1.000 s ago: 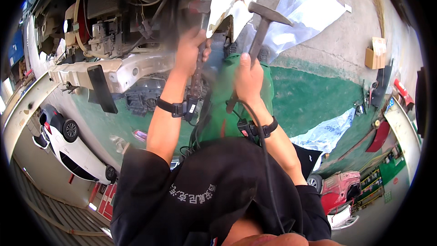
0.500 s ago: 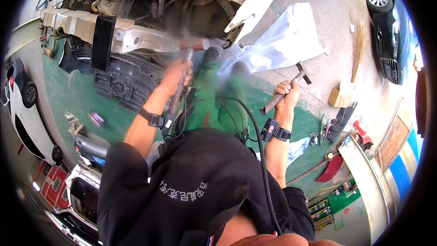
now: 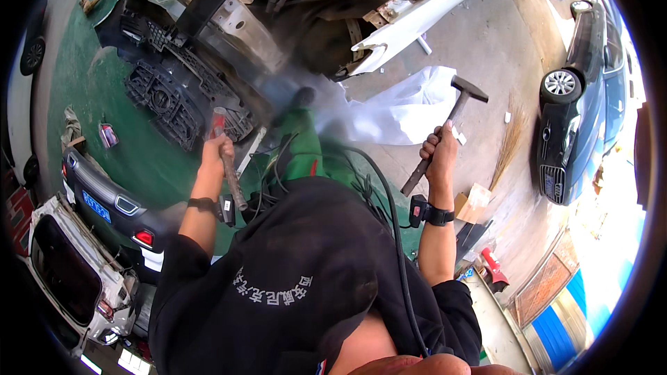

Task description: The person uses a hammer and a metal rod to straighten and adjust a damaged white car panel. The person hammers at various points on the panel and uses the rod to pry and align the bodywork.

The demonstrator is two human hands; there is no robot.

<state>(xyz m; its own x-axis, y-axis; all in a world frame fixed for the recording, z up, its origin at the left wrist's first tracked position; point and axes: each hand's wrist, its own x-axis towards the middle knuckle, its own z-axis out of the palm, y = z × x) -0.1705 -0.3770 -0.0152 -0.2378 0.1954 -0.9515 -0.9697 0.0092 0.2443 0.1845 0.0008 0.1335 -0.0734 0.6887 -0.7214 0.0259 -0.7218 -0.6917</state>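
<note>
My left hand (image 3: 217,149) is closed round the handle of a red-headed hammer (image 3: 219,122). In the view it sits just below some black plastic car parts (image 3: 156,94); I cannot tell if it touches them. Out to the right, my right hand (image 3: 440,153) grips a steel hammer (image 3: 470,90) by its shaft, head upward. The opened-up car front, with a pale metal beam (image 3: 240,21) and a white body panel (image 3: 406,28), is at the top, beyond both hammers. My green-clad leg (image 3: 299,139) shows between my arms, partly blurred, with cables across it.
A translucent plastic sheet (image 3: 410,111) lies on the floor ahead. A dark car (image 3: 577,146) stands on the right. A grey bumper (image 3: 111,194) and a stripped white car body (image 3: 62,264) are at lower left. A cardboard box (image 3: 472,205) sits right of me.
My view has swung, so the car front sits higher. Both hammers have moved away from the metalwork, the left one down and leftward, the right one further out to the right.
</note>
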